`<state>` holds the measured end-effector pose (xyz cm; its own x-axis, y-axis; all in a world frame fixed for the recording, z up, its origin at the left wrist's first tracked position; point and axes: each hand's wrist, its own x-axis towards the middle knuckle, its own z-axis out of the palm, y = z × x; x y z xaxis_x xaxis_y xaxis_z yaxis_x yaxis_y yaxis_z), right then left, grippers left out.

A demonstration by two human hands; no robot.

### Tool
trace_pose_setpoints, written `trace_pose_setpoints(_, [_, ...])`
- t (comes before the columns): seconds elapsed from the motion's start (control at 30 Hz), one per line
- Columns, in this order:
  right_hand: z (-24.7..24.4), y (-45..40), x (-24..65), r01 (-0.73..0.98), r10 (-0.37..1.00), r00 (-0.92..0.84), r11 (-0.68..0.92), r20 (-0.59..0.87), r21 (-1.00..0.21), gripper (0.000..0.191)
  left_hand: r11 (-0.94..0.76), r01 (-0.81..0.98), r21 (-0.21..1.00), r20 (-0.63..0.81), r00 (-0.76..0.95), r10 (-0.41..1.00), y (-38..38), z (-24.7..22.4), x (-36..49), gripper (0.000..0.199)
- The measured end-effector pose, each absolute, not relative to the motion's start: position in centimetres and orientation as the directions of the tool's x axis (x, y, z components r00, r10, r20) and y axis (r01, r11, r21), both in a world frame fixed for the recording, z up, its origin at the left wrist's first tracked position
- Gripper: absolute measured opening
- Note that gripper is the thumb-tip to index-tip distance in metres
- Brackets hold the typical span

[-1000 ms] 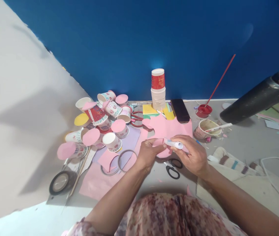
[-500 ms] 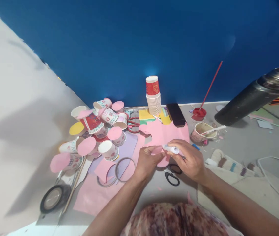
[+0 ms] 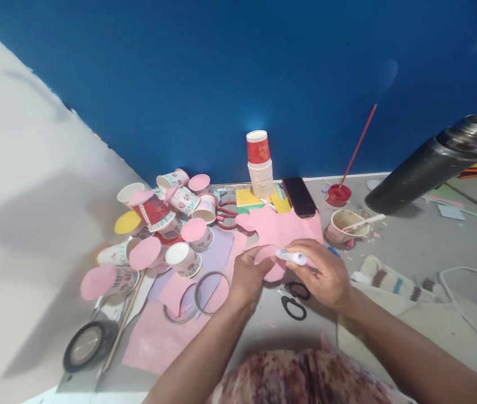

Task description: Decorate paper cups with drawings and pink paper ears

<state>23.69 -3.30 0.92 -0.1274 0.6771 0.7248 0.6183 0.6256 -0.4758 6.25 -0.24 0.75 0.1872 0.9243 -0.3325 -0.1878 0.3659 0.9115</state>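
My left hand [image 3: 249,278] is closed on a piece of pink paper [image 3: 275,273] with a rounded edge, its thumb lying over the paper. My right hand [image 3: 320,272] grips a white glue stick [image 3: 291,257], tilted with one end against or just above the pink paper; I cannot tell which. Behind both hands lies a larger pink sheet [image 3: 287,227] with curved cut-outs. Black-handled scissors [image 3: 293,308] rest on the table just below my hands, their blades partly hidden.
Several paper cups [image 3: 183,260], some topped with pink discs, crowd the left. A cup stack [image 3: 260,174] and a phone [image 3: 299,196] stand or lie at the back. Right are a red paint pot [image 3: 338,195], a cup with a marker [image 3: 343,231], a dark flask [image 3: 427,168] and cloth [image 3: 415,325].
My left hand and the pink paper have shifted slightly, with more of the paper showing. The glue stick has tipped slightly flatter. The view has moved a little.
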Motion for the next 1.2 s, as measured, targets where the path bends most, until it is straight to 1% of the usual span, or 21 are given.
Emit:
trace_pose_setpoints(0.1, [0.4, -3.4, 23.2, 0.62, 0.664, -0.186, 0.651, 0.724, -0.437, 0.013, 0.3, -0.113, 0.947, -0.274, 0.2, 0.941, -0.3, 0.9, 6.2, 0.023])
trace_pose_setpoints(0.17, [0.1, -3.3, 23.1, 0.63, 0.666, -0.224, 0.656, 0.712, -0.415, 0.015, 0.268, -0.066, 0.961, -0.25, 0.201, 0.947, -0.4, 0.9, 6.1, 0.02])
trace_pose_setpoints(0.3, [-0.2, -2.9, 23.7, 0.653, 0.672, -0.27, 0.654, 0.689, -0.382, 0.017, 0.27, -0.037, 0.962, -0.259, 0.186, 0.948, -0.4, 0.8, 6.0, 0.018])
trace_pose_setpoints(0.37, [-0.2, -2.6, 24.2, 0.671, 0.676, -0.233, 0.632, 0.699, -0.387, 0.017, 0.289, -0.035, 0.957, -0.277, 0.194, 0.941, -0.4, 0.8, 6.0, 0.019])
trace_pose_setpoints(0.47, [0.2, -2.4, 24.8, 0.701, 0.666, -0.137, 0.588, 0.733, -0.403, 0.016, 0.325, -0.049, 0.945, -0.308, 0.216, 0.927, -0.4, 0.9, 6.1, 0.024])
trace_pose_setpoints(0.57, [0.6, -2.6, 24.8, 0.688, 0.657, -0.093, 0.585, 0.748, -0.429, 0.017, 0.345, -0.067, 0.936, -0.323, 0.227, 0.919, -0.5, 0.8, 6.2, 0.026])
trace_pose_setpoints(0.63, [0.8, -2.8, 24.5, 0.647, 0.664, -0.122, 0.617, 0.738, -0.448, 0.017, 0.352, -0.077, 0.933, -0.327, 0.226, 0.918, -0.4, 0.8, 6.2, 0.027])
trace_pose_setpoints(0.73, [0.8, -3.1, 23.8, 0.597, 0.669, -0.213, 0.666, 0.712, -0.447, 0.017, 0.337, -0.069, 0.939, -0.312, 0.239, 0.919, -0.4, 0.9, 6.1, 0.023])
trace_pose_setpoints(0.83, [0.6, -2.9, 23.4, 0.606, 0.681, -0.251, 0.664, 0.688, -0.437, 0.016, 0.311, -0.058, 0.949, -0.287, 0.259, 0.922, -0.3, 1.0, 6.0, 0.021])
trace_pose_setpoints(0.9, [0.4, -2.6, 23.5, 0.631, 0.702, -0.224, 0.633, 0.676, -0.448, 0.013, 0.313, -0.063, 0.948, -0.287, 0.261, 0.922, -0.4, 1.0, 5.9, 0.021])
trace_pose_setpoints(1.07, [-0.1, -1.6, 25.0, 0.666, 0.715, -0.102, 0.566, 0.692, -0.486, 0.014, 0.379, -0.075, 0.923, -0.344, 0.285, 0.895, -0.5, 0.8, 5.9, 0.026])
trace_pose_setpoints(1.2, [0.2, -1.4, 25.8, 0.667, 0.704, 0.006, 0.527, 0.711, -0.527, 0.012, 0.4, -0.09, 0.912, -0.37, 0.237, 0.898, -0.1, 1.4, 6.0, 0.03])
